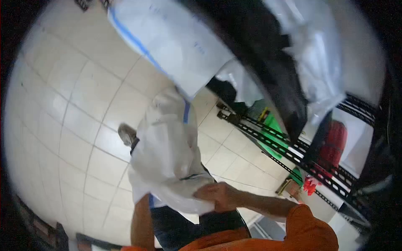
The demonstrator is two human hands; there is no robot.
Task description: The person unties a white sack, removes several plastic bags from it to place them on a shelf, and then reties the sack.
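Observation:
A white woven sack (163, 146) with a blue stripe hangs in front of my body, bulging and creased. My right hand (220, 195) is closed on its gathered near edge. On the other side, my left forearm (142, 224) reaches up to the sack, and the sack hides my left hand and its fingers. What the sack holds, if anything, is out of sight. Above it is a second white sack (180, 46) with a blue edge stripe and faint blue marks, its lower corner close to the sack in my hand.
At the right stands a black slotted-metal shelf rack (272, 146) with a red bundle (333, 144), green items (274, 127) and clear plastic wrapping (318, 58). A black sheet-like thing (259, 46) crosses the top. Cream floor tiles (75, 108) spread to the left.

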